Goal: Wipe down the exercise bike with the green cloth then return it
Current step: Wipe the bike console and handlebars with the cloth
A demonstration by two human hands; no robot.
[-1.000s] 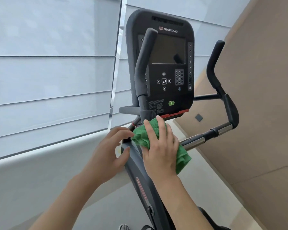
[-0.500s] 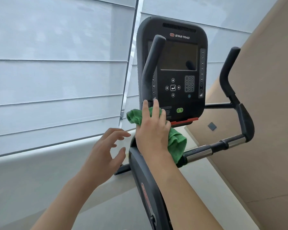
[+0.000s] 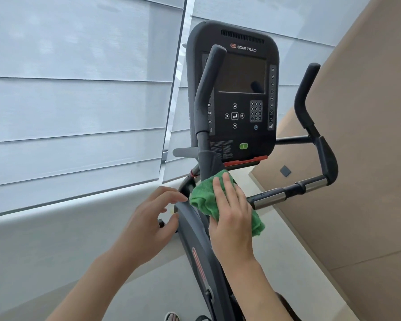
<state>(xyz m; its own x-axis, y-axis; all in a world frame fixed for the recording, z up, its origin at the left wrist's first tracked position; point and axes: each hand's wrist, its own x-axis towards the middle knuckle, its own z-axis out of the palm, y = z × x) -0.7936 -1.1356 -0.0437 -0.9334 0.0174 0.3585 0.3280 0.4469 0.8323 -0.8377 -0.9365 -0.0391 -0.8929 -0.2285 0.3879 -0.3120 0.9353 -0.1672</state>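
Right hand presses green cloth, seemingly against exercise bike.

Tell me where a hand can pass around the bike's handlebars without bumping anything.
Open gaps: between the console and the right upright grip, and below the crossbar toward the floor. Crowded: the stem below the console, where the right hand presses the green cloth and the left hand hovers beside the frame.
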